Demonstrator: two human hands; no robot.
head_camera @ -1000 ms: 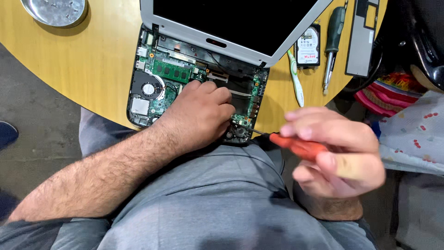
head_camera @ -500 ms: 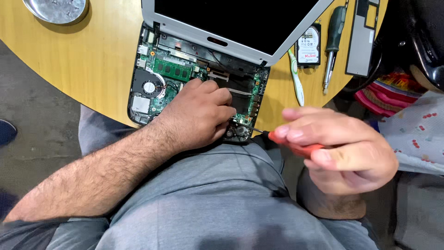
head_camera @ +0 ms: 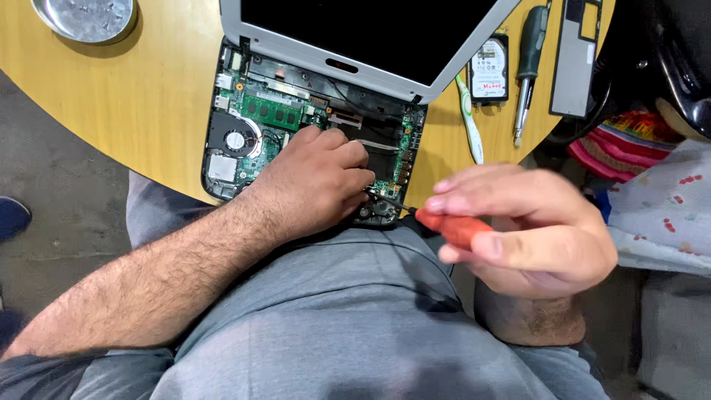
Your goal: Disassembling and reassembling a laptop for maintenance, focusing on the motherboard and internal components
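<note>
An opened laptop (head_camera: 244, 141) lies at the near edge of a round wooden table (head_camera: 133, 96), its green circuit board and fan exposed and its grey screen lid tilted back. My left hand (head_camera: 318, 181) rests on the board's near right part, fingers curled down onto it. My right hand (head_camera: 526, 230) is closed around an orange-handled screwdriver (head_camera: 448, 224). The screwdriver's dark shaft points left to the laptop's near right corner, close to my left fingers.
A metal bowl (head_camera: 85, 16) sits at the table's far left. Right of the laptop lie a hard drive (head_camera: 489, 70), a white-green tool (head_camera: 469, 122), a dark-handled screwdriver (head_camera: 527, 63) and a grey cover panel (head_camera: 574, 55). My grey-trousered lap (head_camera: 355, 326) is below; patterned cloth (head_camera: 652, 185) at right.
My right hand has moved left with the screwdriver, bringing its tip to the laptop's near corner. My left hand has stayed on the board.
</note>
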